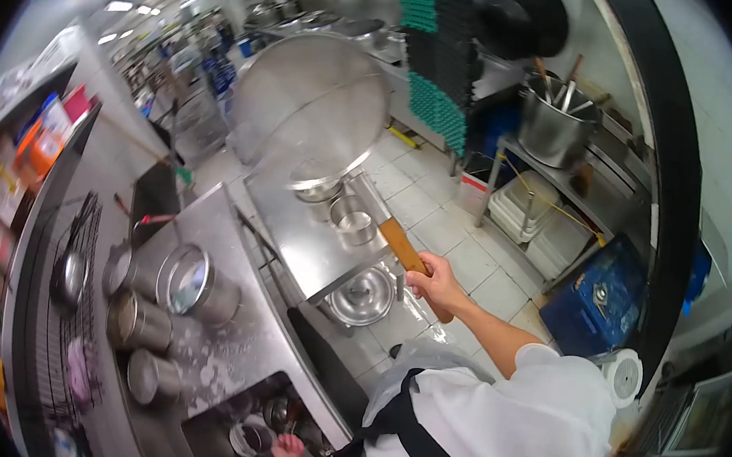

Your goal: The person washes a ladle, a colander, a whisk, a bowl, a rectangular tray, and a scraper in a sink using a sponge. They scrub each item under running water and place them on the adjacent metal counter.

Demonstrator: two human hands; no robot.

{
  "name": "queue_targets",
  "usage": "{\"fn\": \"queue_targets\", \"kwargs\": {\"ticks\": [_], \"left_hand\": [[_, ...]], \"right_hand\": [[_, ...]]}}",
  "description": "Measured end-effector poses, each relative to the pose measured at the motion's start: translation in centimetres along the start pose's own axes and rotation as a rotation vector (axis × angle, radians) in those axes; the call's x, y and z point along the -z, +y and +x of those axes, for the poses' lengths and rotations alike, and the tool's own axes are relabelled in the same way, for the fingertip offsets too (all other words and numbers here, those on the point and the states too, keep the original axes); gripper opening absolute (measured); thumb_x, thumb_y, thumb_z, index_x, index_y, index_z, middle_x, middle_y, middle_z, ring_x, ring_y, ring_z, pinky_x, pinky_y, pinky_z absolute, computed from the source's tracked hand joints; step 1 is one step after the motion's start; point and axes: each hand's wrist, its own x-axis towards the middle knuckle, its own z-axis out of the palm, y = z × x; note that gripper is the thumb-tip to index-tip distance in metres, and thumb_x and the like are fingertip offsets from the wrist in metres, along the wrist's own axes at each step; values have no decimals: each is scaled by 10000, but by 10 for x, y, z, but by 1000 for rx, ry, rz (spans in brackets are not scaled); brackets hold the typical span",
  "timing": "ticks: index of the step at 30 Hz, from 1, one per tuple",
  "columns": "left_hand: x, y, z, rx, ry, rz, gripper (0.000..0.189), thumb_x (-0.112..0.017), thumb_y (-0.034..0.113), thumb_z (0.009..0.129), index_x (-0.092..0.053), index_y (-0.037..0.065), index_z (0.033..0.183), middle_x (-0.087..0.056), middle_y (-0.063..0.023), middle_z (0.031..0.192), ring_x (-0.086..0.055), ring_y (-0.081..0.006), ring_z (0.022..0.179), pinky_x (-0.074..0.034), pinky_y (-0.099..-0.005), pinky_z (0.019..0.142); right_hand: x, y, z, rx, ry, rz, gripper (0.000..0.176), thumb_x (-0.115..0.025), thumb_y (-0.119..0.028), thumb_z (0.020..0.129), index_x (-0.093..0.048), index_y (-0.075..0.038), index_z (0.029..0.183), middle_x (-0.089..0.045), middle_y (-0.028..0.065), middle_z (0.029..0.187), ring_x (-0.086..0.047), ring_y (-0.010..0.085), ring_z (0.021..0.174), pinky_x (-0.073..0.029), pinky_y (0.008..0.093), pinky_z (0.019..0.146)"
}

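My right hand [433, 284] is closed around the wooden handle [405, 249] of a large round mesh strainer [311, 106]. The strainer is raised, its wide mesh disc tilted up above a steel table [295, 244]. My left hand [287, 450] is low over the sink [192, 427], its fingers curled with nothing visible in them. Close beside that hand, a metal pot [252, 439] and other dishes lie in the sink. Part of the sink's contents is in shadow.
Several steel pots [219, 298] stand on the wet counter [242, 348] to the left. Small pans [354, 220] sit on the steel table, with a metal bowl [362, 296] below its edge. A tall stockpot [553, 127] of utensils and a blue bin [595, 292] are at right.
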Motion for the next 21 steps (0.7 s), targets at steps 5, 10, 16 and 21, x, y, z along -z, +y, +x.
{"fn": "queue_targets", "kwargs": {"ticks": [5,10,16,21], "left_hand": [[-74,-10,-3,-212,226,386,178,-536,267,866,-605,173,731,-617,-31,700,-587,-222,656,-520,-388,664],[-190,6,27,-394,473,717,213,-536,287,873,-622,140,746,-632,-58,720,-600,-237,670,-519,-403,670],[-231,-50,52,-263,690,1016,264,-536,311,882,-643,101,763,-650,-91,744,-617,-254,687,-518,-422,679],[-206,-91,38,-97,868,1159,312,-536,331,889,-660,68,778,-665,-118,765,-631,-269,701,-518,-437,686]], "right_hand": [[86,-5,52,93,408,15,128,-622,-145,905,-534,-51,905,-487,17,552,-466,109,368,-399,288,321],[232,-78,172,308,540,419,180,-538,-129,867,-443,-115,715,-402,25,464,-418,160,327,-347,321,296],[426,-235,297,392,264,757,361,-682,-430,897,-556,-93,910,-538,48,701,-555,200,619,-514,346,606],[321,-372,281,655,223,269,692,-484,-540,982,-458,29,1376,-645,121,921,-630,217,805,-557,364,742]]}}
